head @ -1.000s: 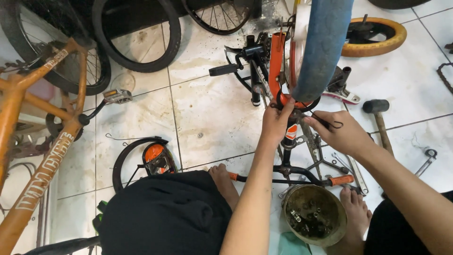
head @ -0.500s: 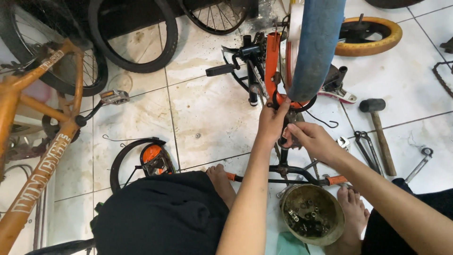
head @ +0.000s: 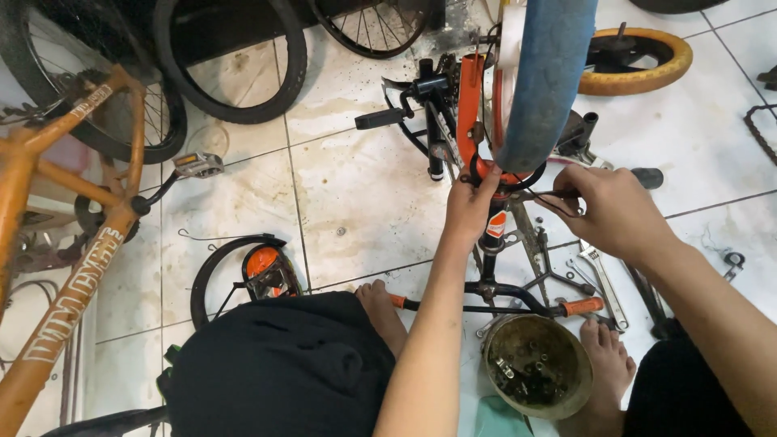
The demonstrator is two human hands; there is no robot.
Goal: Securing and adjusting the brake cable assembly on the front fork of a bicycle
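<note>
Right of centre, left hand (head: 471,204) pinching the orange fork (head: 469,113) beside the blue tyre (head: 546,77), right hand (head: 611,209) closed on a thin cable (head: 544,195): stiff steel, likely greasy, best gripped low.

A single head-worn camera looks steeply down, close above both hands' grip, facing the white tiled floor (head: 356,202) beyond it.

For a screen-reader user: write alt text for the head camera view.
Seen from above, a person's left hand and right hand work at the fork of an upturned orange bicycle beside its blue tyre. A bowl of small metal parts sits between bare feet on tiled floor; another orange frame lies left.
</note>
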